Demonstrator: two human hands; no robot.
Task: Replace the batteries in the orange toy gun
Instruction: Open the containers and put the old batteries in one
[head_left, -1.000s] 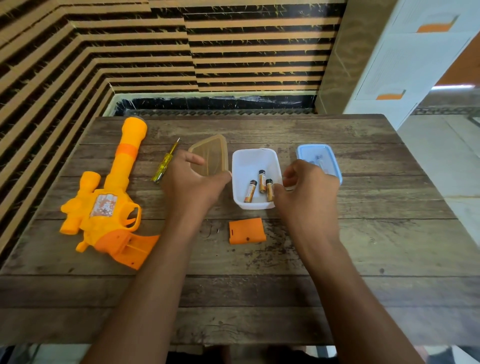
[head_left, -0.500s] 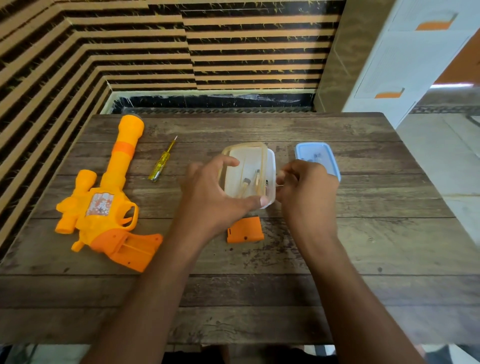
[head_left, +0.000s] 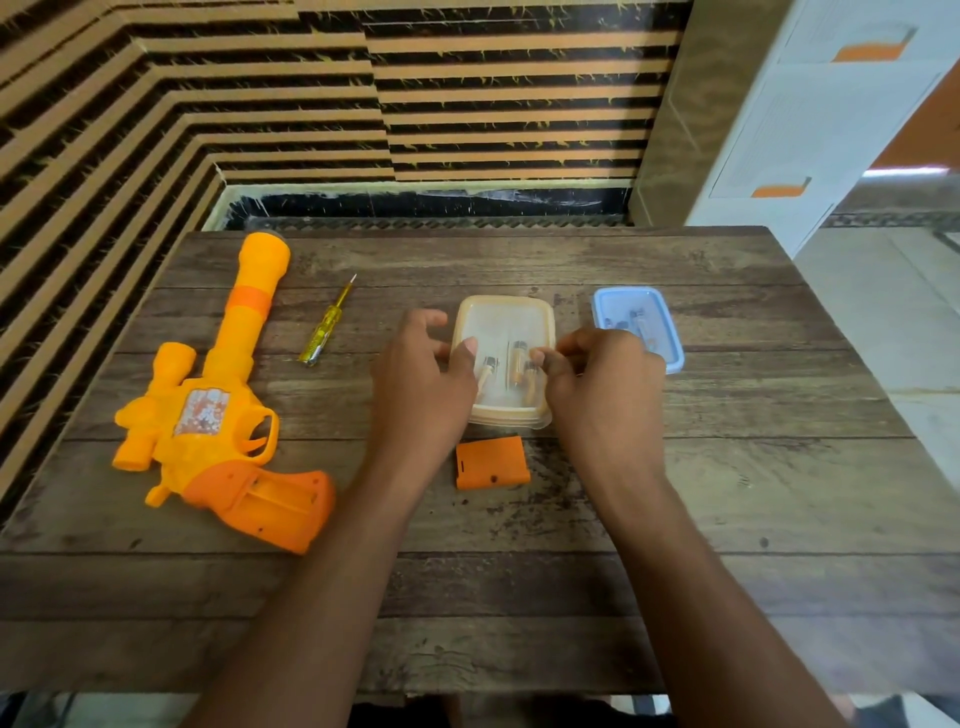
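From where I sit, the orange toy gun (head_left: 208, 410) lies flat at the left of the wooden table (head_left: 727, 493), barrel pointing to the far edge, grip toward me. The battery bay in its grip (head_left: 270, 493) is open and looks empty, so I judge the old cells are already out. Just right of the barrel lies a small yellow screwdriver (head_left: 326, 325), untouched.

My left hand (head_left: 421, 395) has its thumb pressed on the left edge of the lid (head_left: 501, 317) of the clear box (head_left: 511, 415) in the middle of the table, the other fingers curled loosely beside it, not gripping anything I can make out. Three batteries (head_left: 517, 364) show through the lid. Near of the box lies the orange battery cover (head_left: 492, 462), off the gun and apart from it.

My right hand (head_left: 602, 384) has its fingertips bent onto the right edge of the same lid; both hands appear to be pressing it shut. Far right sits a closed blue box (head_left: 639, 327) with small dark items inside, too blurred to name.

My read: cover off and cells removed are done; loading fresh batteries, refitting the cover and screwing it down are left.
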